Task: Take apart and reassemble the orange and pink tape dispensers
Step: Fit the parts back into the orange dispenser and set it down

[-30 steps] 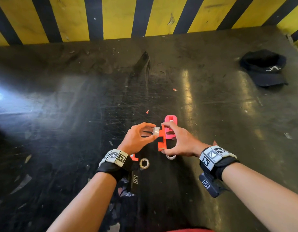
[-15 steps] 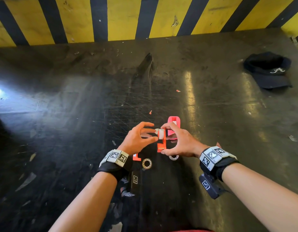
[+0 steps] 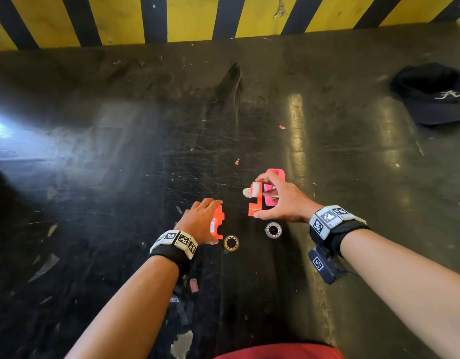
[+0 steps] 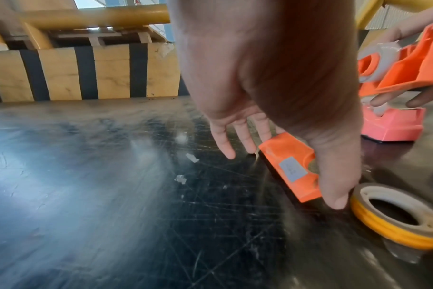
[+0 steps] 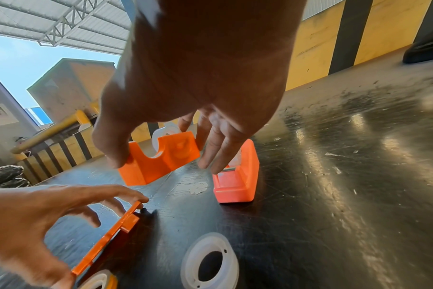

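My right hand (image 3: 260, 199) grips the orange dispenser body (image 3: 254, 207) (image 5: 158, 158) by thumb and fingers, just above the table. A white spool (image 3: 255, 189) (image 5: 165, 130) sits in its notch. The pink dispenser (image 3: 275, 174) (image 5: 237, 183) stands on the table right behind it. My left hand (image 3: 210, 216) reaches down over the loose orange side cover (image 3: 219, 224) (image 4: 289, 166). Thumb and fingertips pinch the cover's ends, and it is tilted up on one edge (image 5: 104, 240).
A yellow tape roll (image 3: 231, 242) (image 4: 393, 221) lies by my left thumb. A white roll (image 3: 273, 230) (image 5: 210, 262) lies below my right hand. A black cap (image 3: 430, 94) sits far right. A yellow and black striped wall (image 3: 197, 19) bounds the scratched dark table's far edge.
My left hand has let go of the white spool at the orange body and dropped down-left onto the orange cover. My right hand still holds the body, now with the spool in it.
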